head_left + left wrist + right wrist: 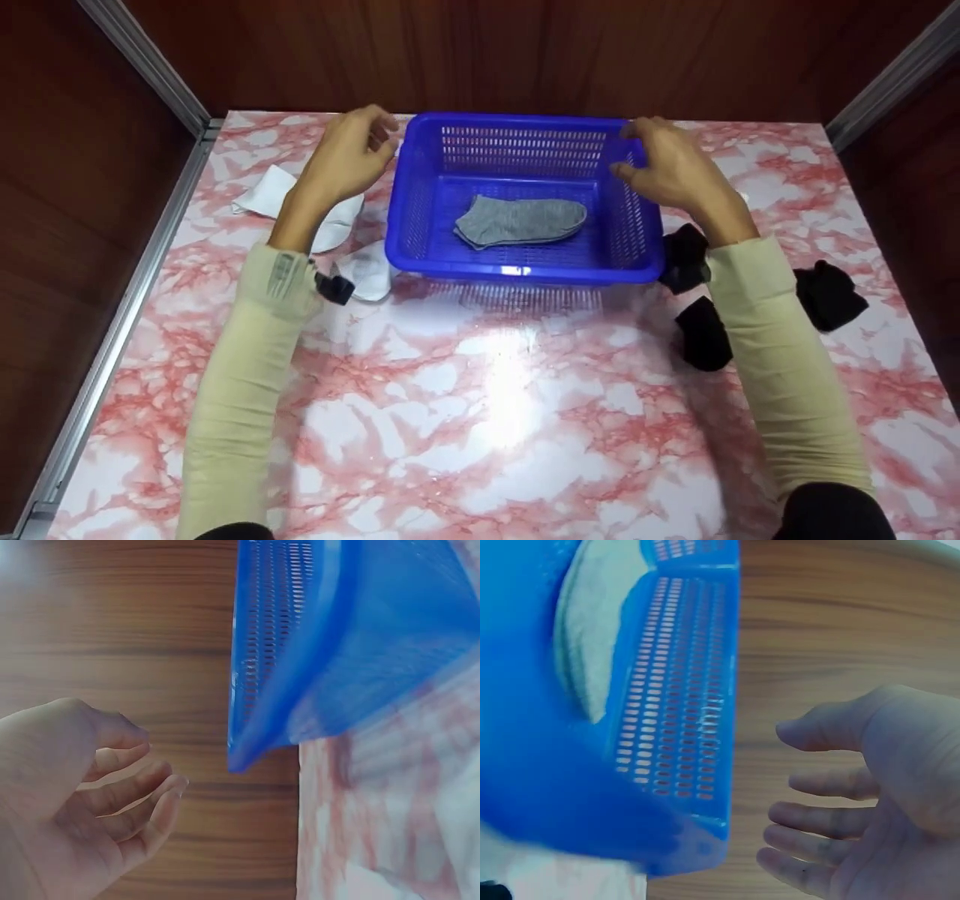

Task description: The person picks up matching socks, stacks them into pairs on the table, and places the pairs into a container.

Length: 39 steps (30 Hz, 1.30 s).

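Observation:
A blue plastic basket [517,272] with slotted walls stands at the back middle of the table. On its floor lies a grey ankle sock pair [521,221], toe to the right. My left hand [349,154] hovers just left of the basket's back left corner, fingers loosely bent and holding nothing; the left wrist view shows a gap between those fingers [161,799] and the rim. Over the back right corner is my right hand [667,161], its thumb and fingers spread apart. In the right wrist view its palm faces the basket with nothing in it.
White socks [367,274] lie left of the basket, partly under the left forearm. Several black socks [703,334] lie to the right, around the right forearm. A brown wood-grain panel [510,56] closes the back of the marbled red-and-white table [480,420]; metal-framed panels flank it.

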Tool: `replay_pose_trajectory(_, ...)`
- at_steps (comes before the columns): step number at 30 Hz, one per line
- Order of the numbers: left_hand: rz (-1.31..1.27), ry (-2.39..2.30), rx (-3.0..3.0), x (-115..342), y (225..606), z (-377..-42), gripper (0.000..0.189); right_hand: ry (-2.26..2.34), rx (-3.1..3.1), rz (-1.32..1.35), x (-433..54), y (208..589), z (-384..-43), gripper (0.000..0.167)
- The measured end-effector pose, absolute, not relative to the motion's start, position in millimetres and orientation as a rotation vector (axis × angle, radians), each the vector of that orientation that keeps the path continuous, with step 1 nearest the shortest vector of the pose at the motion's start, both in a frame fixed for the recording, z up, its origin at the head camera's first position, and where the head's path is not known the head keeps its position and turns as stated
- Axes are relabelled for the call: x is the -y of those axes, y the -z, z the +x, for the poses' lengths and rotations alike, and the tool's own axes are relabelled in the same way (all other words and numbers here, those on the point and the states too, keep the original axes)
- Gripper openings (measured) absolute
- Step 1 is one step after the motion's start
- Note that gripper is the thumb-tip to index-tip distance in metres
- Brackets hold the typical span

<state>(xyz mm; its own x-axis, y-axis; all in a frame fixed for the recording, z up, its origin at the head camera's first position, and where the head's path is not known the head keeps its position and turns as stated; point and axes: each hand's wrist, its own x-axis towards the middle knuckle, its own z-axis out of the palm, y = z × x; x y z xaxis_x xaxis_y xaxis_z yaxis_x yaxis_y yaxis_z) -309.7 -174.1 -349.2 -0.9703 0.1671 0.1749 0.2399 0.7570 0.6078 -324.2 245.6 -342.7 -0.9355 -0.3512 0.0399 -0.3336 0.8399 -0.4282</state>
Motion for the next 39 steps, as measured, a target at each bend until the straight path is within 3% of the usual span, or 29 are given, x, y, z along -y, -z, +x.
replay_pose_trajectory(14, -0.31, 0.966, 2.914, 208, 388, -274, 0.032, 0.765, -3.045, -0.501, -253, 396, -310, 0.076)
replay_pose_trajectory(24, -0.354, 0.903, 3.075, 214, 427, -240, 0.035, 0.789, -3.084, -0.433, -244, 409, -310, 0.082)
replay_pose_trajectory(39, -0.386, 0.59, 3.209, 211, 457, -204, 0.071, 0.741, -3.129, -0.415, -241, 414, -307, 0.079)
